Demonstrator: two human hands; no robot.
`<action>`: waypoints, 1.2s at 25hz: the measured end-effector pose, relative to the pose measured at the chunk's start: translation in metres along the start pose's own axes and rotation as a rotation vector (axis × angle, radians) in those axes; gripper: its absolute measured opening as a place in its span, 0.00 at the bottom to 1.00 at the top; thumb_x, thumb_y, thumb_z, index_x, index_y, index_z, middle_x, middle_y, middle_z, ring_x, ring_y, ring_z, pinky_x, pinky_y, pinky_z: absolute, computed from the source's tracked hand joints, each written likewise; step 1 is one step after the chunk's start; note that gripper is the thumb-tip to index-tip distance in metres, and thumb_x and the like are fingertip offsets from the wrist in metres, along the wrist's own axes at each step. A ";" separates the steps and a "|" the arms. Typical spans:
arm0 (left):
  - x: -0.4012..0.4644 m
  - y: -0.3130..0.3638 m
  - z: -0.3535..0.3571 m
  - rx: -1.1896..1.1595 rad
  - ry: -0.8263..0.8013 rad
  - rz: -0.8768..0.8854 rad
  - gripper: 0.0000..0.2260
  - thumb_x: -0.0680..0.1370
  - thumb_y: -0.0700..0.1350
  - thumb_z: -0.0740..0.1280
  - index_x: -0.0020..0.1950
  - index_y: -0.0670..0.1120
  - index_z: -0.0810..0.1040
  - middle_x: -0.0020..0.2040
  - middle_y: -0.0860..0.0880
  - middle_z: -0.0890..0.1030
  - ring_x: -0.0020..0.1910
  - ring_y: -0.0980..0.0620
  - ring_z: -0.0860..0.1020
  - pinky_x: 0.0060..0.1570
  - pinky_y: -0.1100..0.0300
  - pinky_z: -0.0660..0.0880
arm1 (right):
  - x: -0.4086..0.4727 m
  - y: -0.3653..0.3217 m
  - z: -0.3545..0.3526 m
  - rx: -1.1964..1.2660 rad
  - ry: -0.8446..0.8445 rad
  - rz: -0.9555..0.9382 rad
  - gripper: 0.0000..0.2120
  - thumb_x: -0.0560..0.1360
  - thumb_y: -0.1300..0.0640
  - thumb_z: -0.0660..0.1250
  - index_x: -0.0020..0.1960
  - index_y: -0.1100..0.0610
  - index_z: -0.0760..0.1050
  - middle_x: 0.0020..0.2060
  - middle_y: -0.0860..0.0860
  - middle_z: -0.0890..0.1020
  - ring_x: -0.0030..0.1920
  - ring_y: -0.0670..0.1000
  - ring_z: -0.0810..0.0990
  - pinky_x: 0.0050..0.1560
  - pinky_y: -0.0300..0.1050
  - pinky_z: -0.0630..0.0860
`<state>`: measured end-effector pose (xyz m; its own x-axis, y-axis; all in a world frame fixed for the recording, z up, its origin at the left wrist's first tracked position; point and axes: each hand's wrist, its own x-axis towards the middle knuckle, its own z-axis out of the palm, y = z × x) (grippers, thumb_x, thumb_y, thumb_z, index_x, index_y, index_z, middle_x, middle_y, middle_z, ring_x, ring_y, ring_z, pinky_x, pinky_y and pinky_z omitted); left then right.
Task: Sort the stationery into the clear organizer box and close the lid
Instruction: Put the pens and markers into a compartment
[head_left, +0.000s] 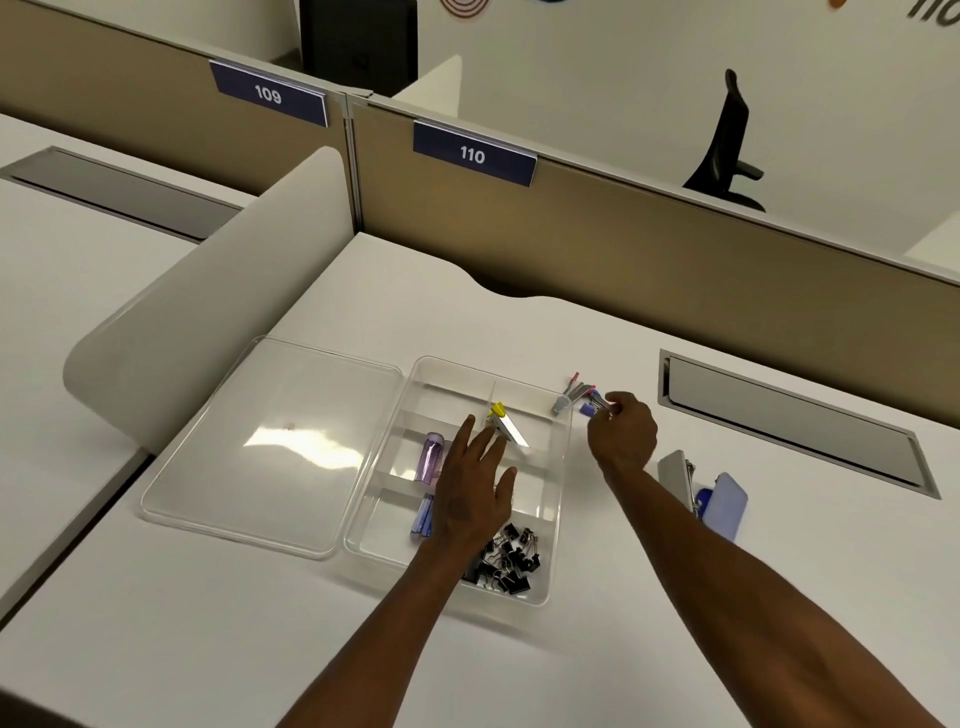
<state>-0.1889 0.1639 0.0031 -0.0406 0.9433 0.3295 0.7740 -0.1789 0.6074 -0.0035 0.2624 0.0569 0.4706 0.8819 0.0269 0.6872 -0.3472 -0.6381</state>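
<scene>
Organizer box (556, 525) sits centre frame, binder clips (506, 561) in its nearest compartment. Left hand (475, 491) hovers spread above middle compartments. Right hand (623, 434), right of centre, pinches small metal pieces (597, 404) (type unclear) from loose pile just beside box's far corner. Risk: thin pieces slip from pinch, scatter across smooth white desk (208, 649). Lid (270, 447) lies flat left of box. Upper frame: tan partitions with 2 labels, 109 and 110; black chair (730, 150).

I see black binder clips (506, 564), a translucent purple stapler (430, 457), a yellow-capped cutter (506, 423), a white tabletop (208, 623) and beige partitions (623, 249).
</scene>
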 end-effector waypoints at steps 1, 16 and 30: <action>0.001 0.002 0.001 0.002 -0.003 0.006 0.21 0.76 0.47 0.69 0.68 0.42 0.76 0.71 0.45 0.74 0.76 0.44 0.63 0.71 0.55 0.62 | 0.005 0.009 -0.003 -0.069 -0.081 0.017 0.17 0.74 0.63 0.66 0.63 0.57 0.78 0.58 0.60 0.81 0.58 0.62 0.80 0.59 0.54 0.78; -0.003 -0.001 0.005 0.015 -0.069 0.009 0.22 0.77 0.49 0.69 0.70 0.43 0.74 0.73 0.44 0.72 0.76 0.45 0.64 0.71 0.50 0.67 | 0.010 0.040 -0.004 -0.465 -0.290 -0.204 0.11 0.78 0.53 0.66 0.56 0.59 0.78 0.57 0.59 0.78 0.57 0.62 0.77 0.56 0.52 0.73; -0.003 -0.001 0.004 -0.006 -0.045 0.019 0.22 0.75 0.47 0.70 0.68 0.42 0.76 0.70 0.43 0.74 0.74 0.43 0.67 0.70 0.47 0.69 | 0.000 0.031 -0.008 0.629 -0.356 0.215 0.18 0.69 0.63 0.79 0.57 0.57 0.79 0.45 0.58 0.83 0.44 0.58 0.83 0.44 0.52 0.81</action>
<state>-0.1867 0.1620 -0.0014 0.0028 0.9514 0.3080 0.7704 -0.1984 0.6059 0.0228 0.2490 0.0433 0.2775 0.9023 -0.3300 0.1045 -0.3698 -0.9232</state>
